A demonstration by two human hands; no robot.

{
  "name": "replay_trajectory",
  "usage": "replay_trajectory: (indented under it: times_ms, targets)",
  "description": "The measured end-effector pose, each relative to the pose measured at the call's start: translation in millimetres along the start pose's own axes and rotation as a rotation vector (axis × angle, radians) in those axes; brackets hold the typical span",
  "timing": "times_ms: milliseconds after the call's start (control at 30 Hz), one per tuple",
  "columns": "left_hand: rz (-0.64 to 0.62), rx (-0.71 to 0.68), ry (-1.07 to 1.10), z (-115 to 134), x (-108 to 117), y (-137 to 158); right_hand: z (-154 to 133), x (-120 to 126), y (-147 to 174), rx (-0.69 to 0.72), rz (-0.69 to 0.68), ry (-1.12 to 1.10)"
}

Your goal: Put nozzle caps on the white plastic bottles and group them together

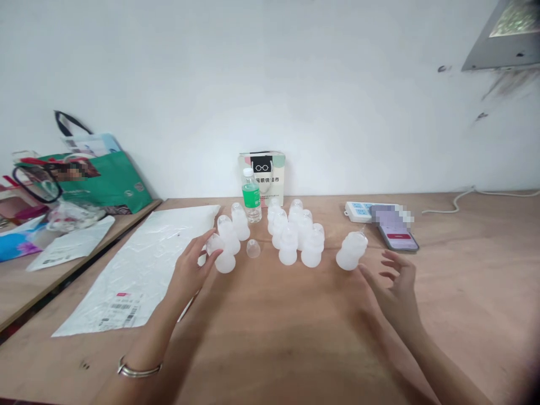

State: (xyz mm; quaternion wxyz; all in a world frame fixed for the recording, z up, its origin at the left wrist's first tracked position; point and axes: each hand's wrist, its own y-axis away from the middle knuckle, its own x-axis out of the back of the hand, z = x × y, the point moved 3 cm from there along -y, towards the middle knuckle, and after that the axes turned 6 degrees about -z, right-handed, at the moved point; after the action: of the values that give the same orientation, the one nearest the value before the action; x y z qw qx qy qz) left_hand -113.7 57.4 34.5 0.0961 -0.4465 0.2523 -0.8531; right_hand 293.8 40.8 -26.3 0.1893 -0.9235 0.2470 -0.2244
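Observation:
My left hand [189,270] is closed, thumb and fingers around a clear dome cap [215,243]. The cap sits at the top of a small frosted white bottle [226,263], nearest in the left row; I cannot tell whether it touches the bottle. My right hand [394,287] is open, fingers apart, just right of a lone frosted bottle [351,252] with a thin pointed tip and no dome over it. A loose clear cap [253,248] stands on the table. In the middle, two rows of capped frosted bottles [289,244] stand upright.
Behind the bottles are a green-labelled water bottle [252,197] and a paper bag [274,169]. A white plastic mailer [147,259] lies left. At right, a phone [394,228] leans on a power strip [356,211]. Bags [109,180] crowd the far left.

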Motion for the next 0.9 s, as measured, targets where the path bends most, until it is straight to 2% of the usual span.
replay_trajectory:
  times_ms: [100, 200, 367, 467, 533, 567, 600, 667, 700, 767, 900]
  targets:
    - [0.008, 0.029, -0.01, -7.0, -6.1, -0.3, 24.1, -3.8, -14.4, -0.077, -0.006, 0.064]
    - [0.012, 0.037, -0.013, -11.3, -10.8, -1.5, 41.9, -15.8, -22.1, -0.112, -0.088, 0.079]
    - [0.039, 0.021, -0.069, -14.7, -11.3, -2.0, 46.7, -38.6, -24.8, -0.227, -0.254, -0.195]
    - [0.169, -0.072, -0.177, 0.8, -7.6, 1.8, 44.3, -45.9, -25.9, -0.269, -0.294, -0.19]
    - [0.3, -0.157, -0.207, 21.4, -8.9, 6.4, 44.7, -48.0, -26.8, -0.287, -0.296, -0.132]
    - [0.327, -0.209, -0.2, 33.4, -13.2, 8.2, 45.1, -48.9, -27.0, -0.286, -0.298, -0.11]
    - [0.3, -0.269, -0.179, 45.3, -20.8, 8.8, 45.6, -49.6, -26.8, -0.281, -0.302, -0.094]
    - [0.107, -0.375, -0.146, 64.2, -44.7, 6.0, 46.4, -51.1, -25.0, -0.26, -0.32, -0.076]
    - [0.006, -0.378, -0.143, 68.5, -58.5, 2.8, 46.7, -51.4, -23.2, -0.251, -0.323, -0.084]
    - [-0.096, -0.305, -0.176, 66.0, -84.4, -5.9, 47.1, -51.0, -17.7, -0.247, -0.323, -0.11]
    - [-0.233, -0.06, -0.339, 37.1, -124.5, -20.3, 42.3, -46.2, -1.5, -0.233, -0.321, -0.091]
